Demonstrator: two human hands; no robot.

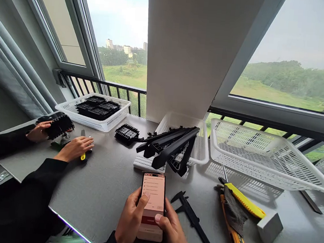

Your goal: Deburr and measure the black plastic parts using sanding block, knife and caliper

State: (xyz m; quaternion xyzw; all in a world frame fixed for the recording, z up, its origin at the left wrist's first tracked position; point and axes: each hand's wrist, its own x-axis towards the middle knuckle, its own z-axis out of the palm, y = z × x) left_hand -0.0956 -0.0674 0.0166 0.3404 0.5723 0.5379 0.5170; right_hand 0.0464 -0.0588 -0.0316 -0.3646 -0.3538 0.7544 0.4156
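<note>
Both my hands hold a phone [152,196] upright over the grey table [101,192]. Its screen shows a light page with a red band low down. My left hand [129,220] wraps the phone's left side, thumb resting on the screen. My right hand [171,232] grips the right side, thumb on the lower screen. A black caliper [193,218] lies on the table just right of my right hand.
Black plastic parts [171,147] stick out of a white basket [201,155]; an empty basket [263,157] stands at the right. Yellow utility knives [238,219] and a grey block [269,226] lie nearby. A co-worker's hands [74,148] work at the left beside another filled basket [95,110].
</note>
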